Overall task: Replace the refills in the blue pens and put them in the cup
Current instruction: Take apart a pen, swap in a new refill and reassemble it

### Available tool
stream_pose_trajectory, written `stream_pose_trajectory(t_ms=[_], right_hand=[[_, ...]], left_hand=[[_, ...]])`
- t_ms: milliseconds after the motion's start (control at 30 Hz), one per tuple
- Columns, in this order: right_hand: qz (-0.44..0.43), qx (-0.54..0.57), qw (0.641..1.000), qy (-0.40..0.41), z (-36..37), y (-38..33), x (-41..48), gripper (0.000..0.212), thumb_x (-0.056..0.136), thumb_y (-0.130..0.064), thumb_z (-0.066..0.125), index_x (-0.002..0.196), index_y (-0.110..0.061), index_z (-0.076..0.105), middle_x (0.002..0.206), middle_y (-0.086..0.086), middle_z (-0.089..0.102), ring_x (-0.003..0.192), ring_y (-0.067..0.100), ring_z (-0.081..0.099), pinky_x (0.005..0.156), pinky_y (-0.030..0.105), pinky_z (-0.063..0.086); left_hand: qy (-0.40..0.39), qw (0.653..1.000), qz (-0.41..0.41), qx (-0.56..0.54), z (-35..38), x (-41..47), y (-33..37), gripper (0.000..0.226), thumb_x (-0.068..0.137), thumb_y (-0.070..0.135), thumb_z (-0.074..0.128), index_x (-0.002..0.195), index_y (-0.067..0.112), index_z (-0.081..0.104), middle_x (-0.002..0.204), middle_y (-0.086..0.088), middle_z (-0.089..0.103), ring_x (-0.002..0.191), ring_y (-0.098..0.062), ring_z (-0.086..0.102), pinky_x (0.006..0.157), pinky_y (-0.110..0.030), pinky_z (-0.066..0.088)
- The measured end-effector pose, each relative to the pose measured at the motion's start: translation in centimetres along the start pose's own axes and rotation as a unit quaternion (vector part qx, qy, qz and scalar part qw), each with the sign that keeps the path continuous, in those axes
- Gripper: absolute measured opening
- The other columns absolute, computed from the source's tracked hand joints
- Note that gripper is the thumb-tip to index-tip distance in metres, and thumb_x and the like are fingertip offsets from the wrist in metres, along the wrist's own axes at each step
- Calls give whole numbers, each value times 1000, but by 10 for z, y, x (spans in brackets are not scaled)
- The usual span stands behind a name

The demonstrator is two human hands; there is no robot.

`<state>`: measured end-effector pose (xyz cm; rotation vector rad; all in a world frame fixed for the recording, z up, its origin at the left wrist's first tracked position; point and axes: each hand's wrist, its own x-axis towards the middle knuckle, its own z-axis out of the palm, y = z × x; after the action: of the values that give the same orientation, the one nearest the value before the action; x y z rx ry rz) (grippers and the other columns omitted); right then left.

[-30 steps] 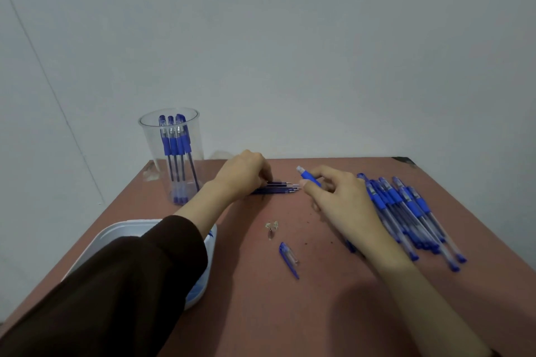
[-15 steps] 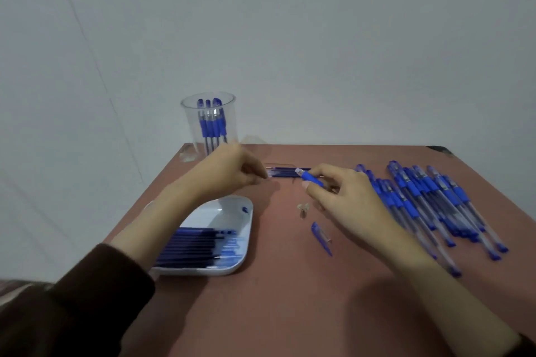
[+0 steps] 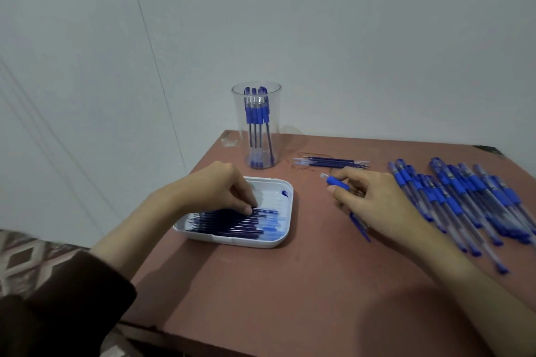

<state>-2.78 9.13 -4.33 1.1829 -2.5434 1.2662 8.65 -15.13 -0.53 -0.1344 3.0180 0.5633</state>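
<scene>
The left hand [image 3: 214, 191] pinches one thin dark blue refill [image 3: 264, 211] in the white plastic tray [image 3: 261, 244], the right hand [image 3: 380, 203] grips a clear pen with a blue grip [image 3: 336, 182] near the tray, and the refill looks light, bendy and slippery, so hold its middle.

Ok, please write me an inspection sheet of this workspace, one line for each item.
Surface: reddish table.
Job's things: clear cup holding blue pens; white tray with refills; pile of pens at right; loose refills lying beyond the hands.
Clutter: pen cap beside the right hand.
Hands: left hand pinches one of the refills in the tray; right hand holds a pen barrel.
Cables: nothing seen.
Surroundings: grey wall; patterned cloth at left.
</scene>
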Motion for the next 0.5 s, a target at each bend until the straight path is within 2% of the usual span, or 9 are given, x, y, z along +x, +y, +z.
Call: stream_pose_trajectory(t_ms=[233,300,367,433,500], right_hand=[[-1,5,1000,8,-1,-2,0,8,87,-29,62,81,-33,65,65,6,66,67,24,62,69,44,52],[1,-7,1000,25,-2,-1,1,7,87,-29,62,82,-33,65,63,0,66,66,18,62,69,41,52],[10,-30,998,50,-8,1,2,7,86,-30,61,83,-35,65,61,-9,64,64,7,59,67,35,49],[21,-64,994,80,-16,4,3,8,83,-30,62,85,-37,66,62,-13,60,64,5,54,63,32,44],[15,-103,989,103,-23,6,4,16,82,-23,64,89,-36,69,68,-15,61,66,5,51,66,31,42]], left_hand=[[34,997,41,59,0,-1,3,13,85,22,67,96,21,74,92,8,72,69,6,55,67,-1,38],[91,993,60,44,0,1,9,13,88,19,64,98,20,72,91,7,71,72,2,56,70,-3,40],[175,980,91,10,6,8,18,16,89,14,62,99,22,71,88,6,68,74,-2,56,71,-11,44],[245,963,114,-25,20,19,30,21,88,9,61,101,22,71,89,3,66,77,-10,58,73,-24,47],[283,950,127,-44,37,30,44,22,88,7,61,102,20,71,92,1,65,81,-16,60,75,-27,46]])
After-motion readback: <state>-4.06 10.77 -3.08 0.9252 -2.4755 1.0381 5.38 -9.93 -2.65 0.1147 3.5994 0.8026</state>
